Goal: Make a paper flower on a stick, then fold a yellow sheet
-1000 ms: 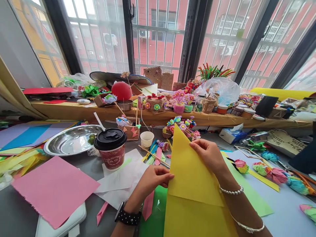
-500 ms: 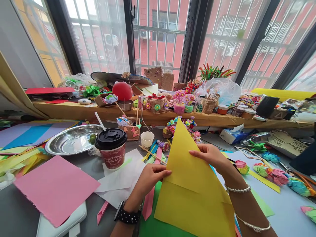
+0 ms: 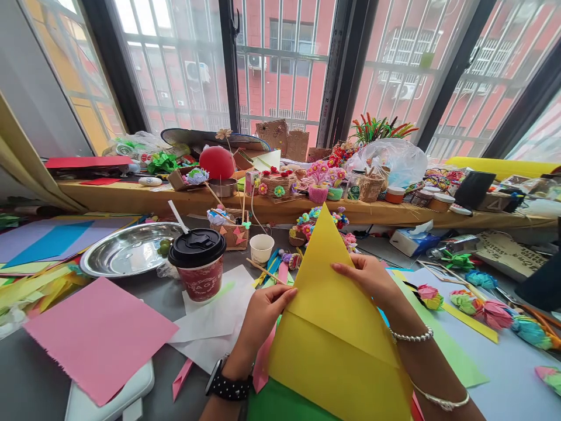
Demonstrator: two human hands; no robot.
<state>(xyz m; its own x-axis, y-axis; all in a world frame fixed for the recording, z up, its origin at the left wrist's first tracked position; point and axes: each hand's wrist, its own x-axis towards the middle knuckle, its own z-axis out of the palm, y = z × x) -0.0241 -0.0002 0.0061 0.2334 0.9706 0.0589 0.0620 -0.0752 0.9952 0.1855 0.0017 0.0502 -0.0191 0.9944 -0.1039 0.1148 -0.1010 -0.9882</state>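
Observation:
A large sheet of yellow paper (image 3: 333, 327) is raised above the table, one corner pointing up and a crease running across its lower half. My left hand (image 3: 263, 310) pinches its left edge between thumb and fingers. On the right edge, my right hand (image 3: 372, 280) grips it, thumb on the front and fingers behind. Green paper (image 3: 280, 403) lies below it, partly covered. Pink folded strips (image 3: 263, 362) show beside my left wrist.
Left of my hands stand a lidded paper cup (image 3: 199, 269) and a steel plate (image 3: 118, 257). Pink paper (image 3: 103, 339) overlaps a white device (image 3: 131, 386). Paper flowers (image 3: 493, 313) lie at the right. A small white cup (image 3: 262, 248) sits ahead, below the crowded windowsill (image 3: 175, 204).
The yellow paper's top corner has shifted slightly right, and its crease looks clearer. My left hand has moved a little up and left; my right hand has shifted slightly left.

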